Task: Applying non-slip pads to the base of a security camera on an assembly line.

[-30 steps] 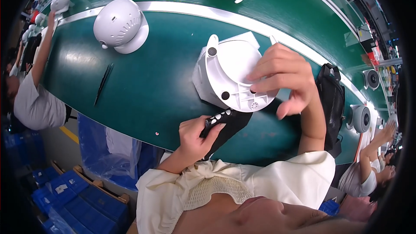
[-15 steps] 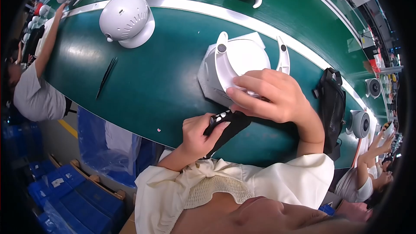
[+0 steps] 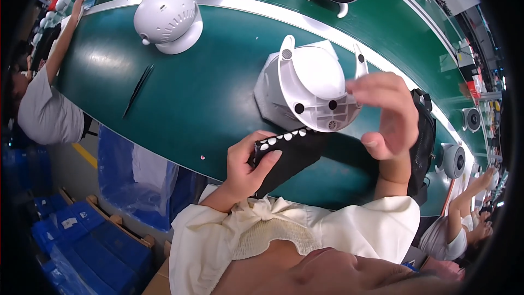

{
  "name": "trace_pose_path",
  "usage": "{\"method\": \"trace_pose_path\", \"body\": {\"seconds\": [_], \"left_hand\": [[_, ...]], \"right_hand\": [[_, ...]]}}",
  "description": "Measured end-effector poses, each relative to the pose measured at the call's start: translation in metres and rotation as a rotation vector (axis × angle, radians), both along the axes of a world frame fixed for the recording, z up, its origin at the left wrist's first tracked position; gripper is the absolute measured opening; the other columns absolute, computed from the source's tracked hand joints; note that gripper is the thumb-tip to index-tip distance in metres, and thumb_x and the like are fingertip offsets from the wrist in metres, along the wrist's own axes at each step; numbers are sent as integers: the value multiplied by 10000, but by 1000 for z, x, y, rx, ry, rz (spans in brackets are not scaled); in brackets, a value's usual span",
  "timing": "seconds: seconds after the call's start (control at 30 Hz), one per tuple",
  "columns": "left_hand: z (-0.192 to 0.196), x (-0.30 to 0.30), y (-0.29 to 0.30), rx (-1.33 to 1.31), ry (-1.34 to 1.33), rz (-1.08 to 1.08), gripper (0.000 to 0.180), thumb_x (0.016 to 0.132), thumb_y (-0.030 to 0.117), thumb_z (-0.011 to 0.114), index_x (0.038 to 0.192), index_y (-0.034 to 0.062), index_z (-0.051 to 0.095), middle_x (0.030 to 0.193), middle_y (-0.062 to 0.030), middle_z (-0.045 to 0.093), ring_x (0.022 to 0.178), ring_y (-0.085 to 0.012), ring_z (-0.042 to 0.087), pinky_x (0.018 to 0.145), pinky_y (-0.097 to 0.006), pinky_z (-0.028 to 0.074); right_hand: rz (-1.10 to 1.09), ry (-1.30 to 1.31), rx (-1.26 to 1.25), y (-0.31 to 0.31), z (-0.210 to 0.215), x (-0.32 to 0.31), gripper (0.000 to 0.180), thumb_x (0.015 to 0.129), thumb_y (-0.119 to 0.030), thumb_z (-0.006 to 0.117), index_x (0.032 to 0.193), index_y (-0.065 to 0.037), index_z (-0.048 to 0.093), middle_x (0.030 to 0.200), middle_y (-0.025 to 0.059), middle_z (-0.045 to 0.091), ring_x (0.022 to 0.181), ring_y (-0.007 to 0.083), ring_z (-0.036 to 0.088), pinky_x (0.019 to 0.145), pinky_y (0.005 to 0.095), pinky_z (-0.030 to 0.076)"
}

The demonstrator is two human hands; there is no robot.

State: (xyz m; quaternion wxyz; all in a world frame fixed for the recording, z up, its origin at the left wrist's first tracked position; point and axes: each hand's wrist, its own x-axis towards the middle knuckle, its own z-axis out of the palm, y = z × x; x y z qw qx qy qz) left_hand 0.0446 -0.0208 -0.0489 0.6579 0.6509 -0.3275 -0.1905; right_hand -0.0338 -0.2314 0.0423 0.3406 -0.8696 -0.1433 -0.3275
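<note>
White stand, centre right: fitting dark pads seems in hand — next calls for pressing. Right hand has fingers apart; left hand clamps black sheet.

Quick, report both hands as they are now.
Left hand: closed, gripping the black sheet with white dots.
Right hand: open, thumb apart, at the white stand; whether its fingers touch it cannot be told.

tweezers left of upturned device, bag right
</note>
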Motion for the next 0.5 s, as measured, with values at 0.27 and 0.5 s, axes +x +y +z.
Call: {"method": "trace_pose_path", "body": {"seconds": [0.27,0.5], "left_hand": [[24,-8,16,-141,386,-85,305,738,75,578,1000,-24,457,961,-103,537,862,-131,520,782,-256,416],[21,-6,15,-59,169,-95,219,745,33,622,948,-13,553,820,-71,624,723,-86,584,644,-213,463]], "right_hand": [[-70,75,-425,45,-8,-3,381,612,-304,694,864,-47,568,824,35,525,737,195,486,580,280,325],[-7,275,-263,44,-7,-3,402,547,-255,753,844,-43,583,772,31,533,707,203,446,618,277,340]]}}
